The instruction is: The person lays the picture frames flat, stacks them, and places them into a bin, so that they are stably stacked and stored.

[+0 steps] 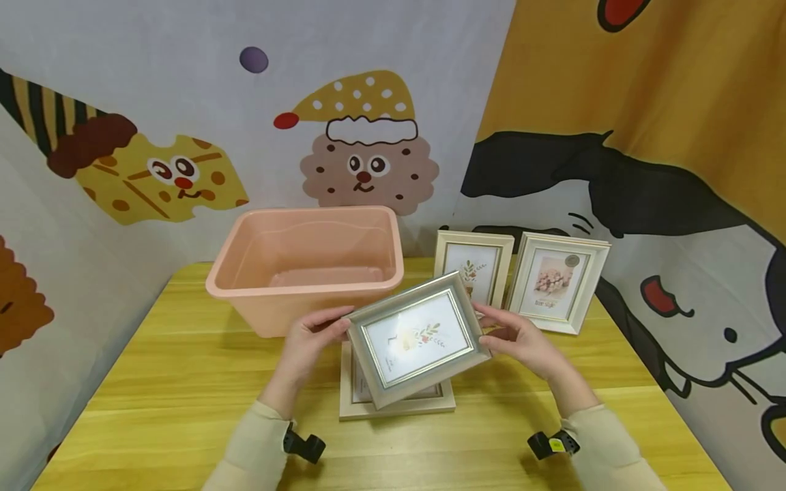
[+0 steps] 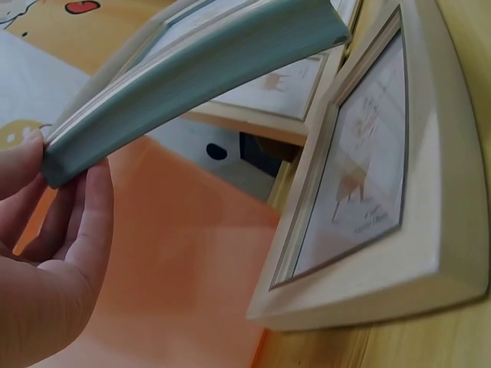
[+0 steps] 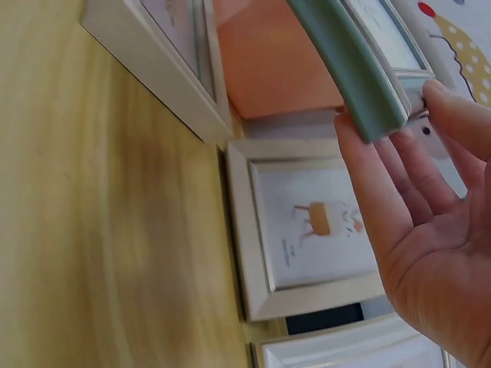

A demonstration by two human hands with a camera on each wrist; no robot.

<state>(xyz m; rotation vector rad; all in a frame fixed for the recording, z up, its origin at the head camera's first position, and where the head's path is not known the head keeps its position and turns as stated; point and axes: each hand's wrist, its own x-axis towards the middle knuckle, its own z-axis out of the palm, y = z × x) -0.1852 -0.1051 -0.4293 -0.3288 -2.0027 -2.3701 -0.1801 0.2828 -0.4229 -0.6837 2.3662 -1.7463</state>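
Observation:
A grey-green picture frame (image 1: 424, 337) with a gold inner edge and a floral print is held tilted above the table. My left hand (image 1: 307, 344) pinches its left end between thumb and fingers, and my right hand (image 1: 522, 341) grips the opposite end. Below it lies a cream picture frame (image 1: 399, 412), its print mostly hidden in the head view. The left wrist view shows the held frame's blue-green side edge (image 2: 207, 96) above this cream frame (image 2: 453, 207). In the right wrist view, thumb and fingers pinch a corner of the held frame (image 3: 349, 73).
Behind my left hand stands a pink plastic bin (image 1: 313, 293). Two light frames stand upright at the back right: a cream one (image 1: 505, 273) with a floral print and a whitish one (image 1: 589, 283) beside it. A patterned cloth (image 1: 454, 88) hangs behind the wooden table (image 1: 153, 409).

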